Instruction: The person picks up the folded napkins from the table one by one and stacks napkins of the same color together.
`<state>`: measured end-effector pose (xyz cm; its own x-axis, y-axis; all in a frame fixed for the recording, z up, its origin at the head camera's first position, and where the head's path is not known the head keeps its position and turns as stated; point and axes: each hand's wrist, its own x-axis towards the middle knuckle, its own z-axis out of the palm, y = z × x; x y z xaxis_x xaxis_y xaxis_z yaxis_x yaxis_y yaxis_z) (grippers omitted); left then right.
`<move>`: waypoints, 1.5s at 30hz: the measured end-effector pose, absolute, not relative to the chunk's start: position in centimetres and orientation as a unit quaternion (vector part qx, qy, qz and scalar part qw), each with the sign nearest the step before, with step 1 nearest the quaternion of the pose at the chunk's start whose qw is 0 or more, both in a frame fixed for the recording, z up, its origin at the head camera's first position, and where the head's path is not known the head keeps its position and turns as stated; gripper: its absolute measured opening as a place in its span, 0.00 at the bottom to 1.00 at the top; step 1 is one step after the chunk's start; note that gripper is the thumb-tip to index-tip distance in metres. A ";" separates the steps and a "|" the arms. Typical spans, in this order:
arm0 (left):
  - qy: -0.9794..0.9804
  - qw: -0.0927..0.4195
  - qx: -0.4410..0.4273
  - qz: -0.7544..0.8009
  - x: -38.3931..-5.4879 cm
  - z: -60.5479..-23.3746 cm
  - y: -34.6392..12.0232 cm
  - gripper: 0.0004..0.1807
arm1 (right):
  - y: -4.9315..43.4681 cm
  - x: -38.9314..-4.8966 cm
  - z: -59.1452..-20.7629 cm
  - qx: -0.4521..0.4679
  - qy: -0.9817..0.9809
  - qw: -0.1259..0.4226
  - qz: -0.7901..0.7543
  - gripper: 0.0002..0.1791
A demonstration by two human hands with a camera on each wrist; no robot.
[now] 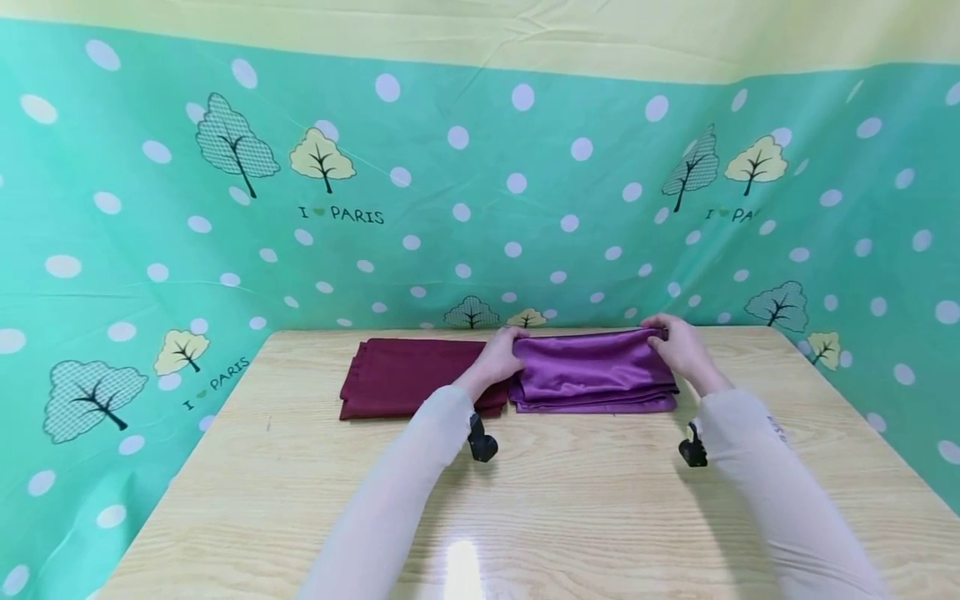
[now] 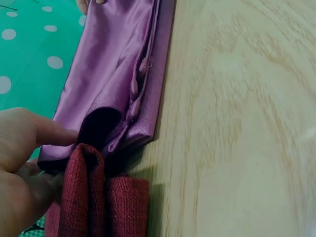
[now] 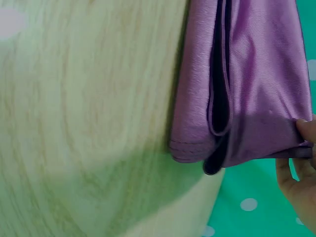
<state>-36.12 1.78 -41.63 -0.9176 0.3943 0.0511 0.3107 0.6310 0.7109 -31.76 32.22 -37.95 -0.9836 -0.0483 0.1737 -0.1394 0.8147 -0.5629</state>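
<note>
Purple cloth point(image 1: 594, 371), folded, far edge of desk point(image 1: 570, 508), beside maroon cloth point(image 1: 405, 377); left hand point(image 1: 498, 357) and right hand point(image 1: 681, 346) pinch its ends; slippery layers could slide apart, likely spoiling the fold
</note>
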 end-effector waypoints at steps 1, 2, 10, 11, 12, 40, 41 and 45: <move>0.902 0.062 0.201 0.376 -36.1 -41.6 1.8 0.29 | 32.3 -31.8 -38.2 0.050 -0.949 0.081 0.300 0.16; 0.903 0.068 0.204 0.372 -36.0 -41.6 1.8 0.30 | 32.4 -31.9 -38.5 0.050 -0.949 0.086 0.299 0.17; 0.902 0.086 0.216 0.363 -35.8 -41.7 1.9 0.32 | 32.8 -32.0 -40.8 0.050 -0.952 0.130 0.272 0.24; 0.904 0.085 0.216 0.361 -35.8 -41.7 1.9 0.32 | 32.8 -32.0 -41.0 0.051 -0.952 0.129 0.273 0.26; 0.905 0.085 0.215 0.357 -35.8 -41.7 1.9 0.32 | 32.8 -32.0 -41.1 0.051 -0.952 0.129 0.273 0.27; 0.899 0.017 0.186 0.396 -34.3 -40.3 -2.6 0.19 | 31.8 -31.1 -38.7 0.021 -0.959 0.085 0.271 0.19; 0.898 0.016 0.184 0.400 -34.0 -40.4 -2.8 0.18 | 31.7 -31.0 -38.7 0.021 -0.959 0.088 0.270 0.19; 0.895 -0.001 0.173 0.410 -33.1 -40.2 -3.7 0.16 | 31.2 -30.4 -38.4 0.028 -0.957 0.102 0.271 0.18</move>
<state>-33.08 -3.75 -40.25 -0.9398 0.3095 0.1445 0.3115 0.6032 0.7343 -30.42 31.23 -38.38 -0.9774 0.0014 0.2113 -0.1096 0.8518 -0.5124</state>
